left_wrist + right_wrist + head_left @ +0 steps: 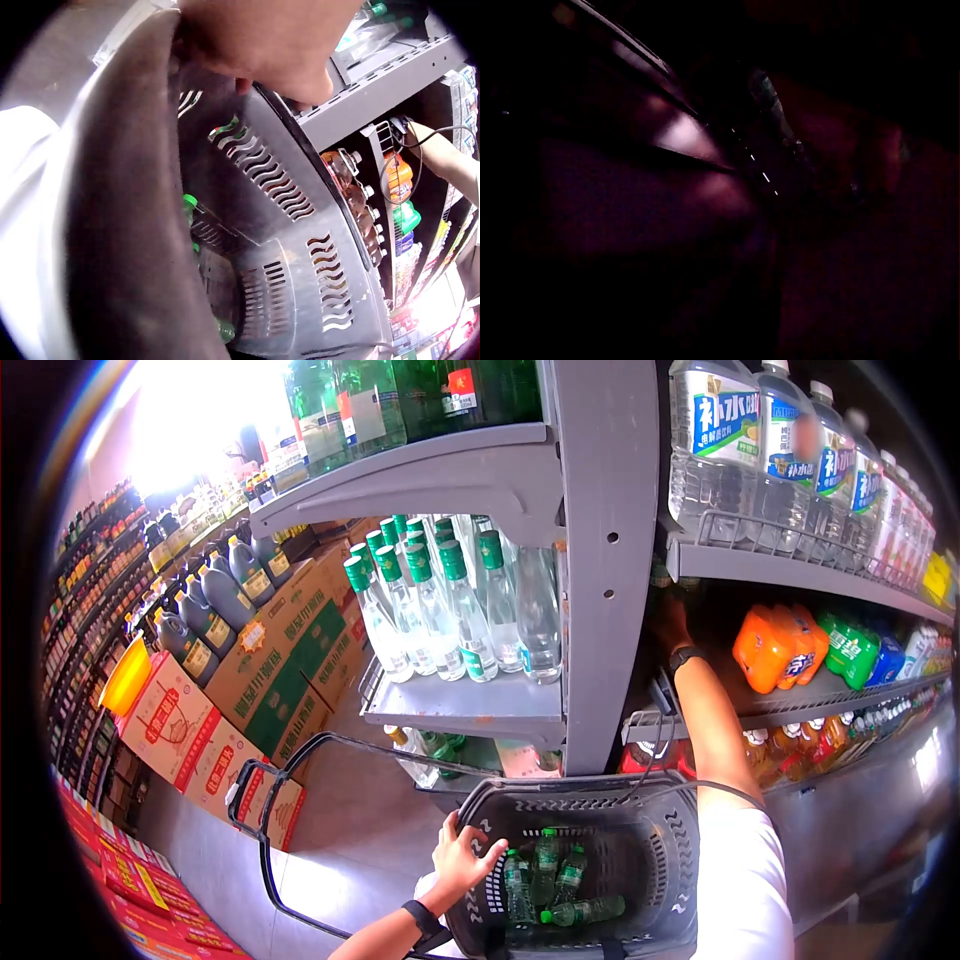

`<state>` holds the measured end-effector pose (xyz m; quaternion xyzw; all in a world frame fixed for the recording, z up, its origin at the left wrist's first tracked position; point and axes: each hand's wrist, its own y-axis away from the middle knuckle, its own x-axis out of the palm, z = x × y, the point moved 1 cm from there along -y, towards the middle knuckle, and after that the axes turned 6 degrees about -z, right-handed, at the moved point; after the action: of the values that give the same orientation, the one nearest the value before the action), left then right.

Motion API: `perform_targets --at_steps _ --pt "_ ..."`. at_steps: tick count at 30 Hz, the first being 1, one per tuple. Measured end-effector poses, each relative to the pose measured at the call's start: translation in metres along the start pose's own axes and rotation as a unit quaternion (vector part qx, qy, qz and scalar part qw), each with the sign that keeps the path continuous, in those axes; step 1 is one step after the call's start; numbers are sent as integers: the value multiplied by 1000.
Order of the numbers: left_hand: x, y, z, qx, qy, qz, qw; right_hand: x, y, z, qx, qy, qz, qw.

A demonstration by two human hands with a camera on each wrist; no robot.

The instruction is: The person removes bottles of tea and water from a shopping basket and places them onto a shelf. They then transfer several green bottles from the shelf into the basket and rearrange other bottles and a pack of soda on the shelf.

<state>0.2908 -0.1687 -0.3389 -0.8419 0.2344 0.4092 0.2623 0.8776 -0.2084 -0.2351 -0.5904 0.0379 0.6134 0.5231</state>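
Note:
My left hand (465,857) grips the rim of a dark grey plastic shopping basket (590,808), its thumb over the inner side. Inside the basket lie several small clear bottles with green caps (586,911). The left wrist view shows the slotted basket wall (300,225) close below the left hand (270,45). My right hand (670,620) reaches deep into a shadowed shelf beside the grey post, below the large water bottles. Its fingers are lost in the dark, and I cannot tell whether they hold anything. The right wrist view is nearly black, with a faint glint.
A grey shelf post (612,560) stands between the two racks. Orange bottle packs (780,648) and green ones (850,650) sit right of my forearm. Green-capped glass bottles (455,610) stand on the left shelf. The basket's handle (265,840) hangs out left, near stacked cartons (215,745).

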Motion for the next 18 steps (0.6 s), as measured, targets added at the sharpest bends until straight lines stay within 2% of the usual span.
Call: perform_targets --at_steps 2,4,5,9,11,15,18 --pt "2 0 3 5 1 -3 1000 5 0 1 25 -15 3 1000" --pt "0 0 5 -3 12 -4 1000 -53 34 42 62 -70 -1 996" --pt "0 -1 6 -8 16 -4 1000 -50 33 39 69 -67 -3 995" --pt "1 -3 2 -16 17 3 1000 41 3 -41 66 18 0 998" --pt "-1 -3 3 -12 12 2 1000 12 8 -11 94 49 62 992" --pt "1 -4 5 -6 2 6 1000 -15 -1 -24 117 -28 195 973" --pt "-1 -4 3 -9 -1 9 1000 -109 22 34 129 -59 294 945"
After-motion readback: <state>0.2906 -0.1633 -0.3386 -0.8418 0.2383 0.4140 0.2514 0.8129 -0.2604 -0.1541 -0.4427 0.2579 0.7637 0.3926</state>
